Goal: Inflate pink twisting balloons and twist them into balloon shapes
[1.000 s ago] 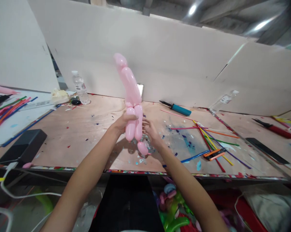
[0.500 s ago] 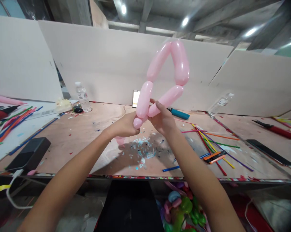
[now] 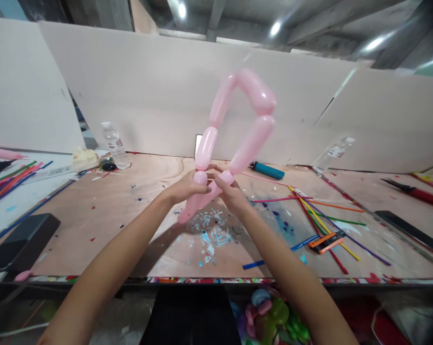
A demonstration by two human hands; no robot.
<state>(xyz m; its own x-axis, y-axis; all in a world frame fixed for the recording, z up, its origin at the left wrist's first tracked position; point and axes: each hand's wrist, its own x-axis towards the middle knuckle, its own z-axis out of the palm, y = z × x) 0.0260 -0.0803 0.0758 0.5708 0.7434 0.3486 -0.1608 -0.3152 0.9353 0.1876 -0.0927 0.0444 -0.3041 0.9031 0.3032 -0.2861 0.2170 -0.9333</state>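
A long pink balloon (image 3: pixel 254 143), twisted into several segments, rises above the table in an open loop. My left hand (image 3: pixel 186 188) is closed on its lower left end, beside a small round bubble (image 3: pixel 200 178). My right hand (image 3: pixel 231 192) is closed around the lower right part, just below a twist. Between and below the hands, a softer, thinner pink tail slants down to the left over the table. The fingertips of both hands nearly meet, and some fingers are hidden behind the balloon.
On the table (image 3: pixel 112 249) are blue and white scraps, a teal pump (image 3: pixel 268 170), uninflated balloons (image 3: pixel 324 223), an orange-black tool (image 3: pixel 327 241), a black phone (image 3: pixel 410 231), a dark box (image 3: pixel 24 242) and two bottles (image 3: pixel 116 146) (image 3: pixel 335 154). A white partition (image 3: pixel 159 96) stands behind.
The loop has opened wider and leans differently. My right hand has moved slightly down and left on the balloon, and the pink tail now shows below the hands. The view has shifted slightly.
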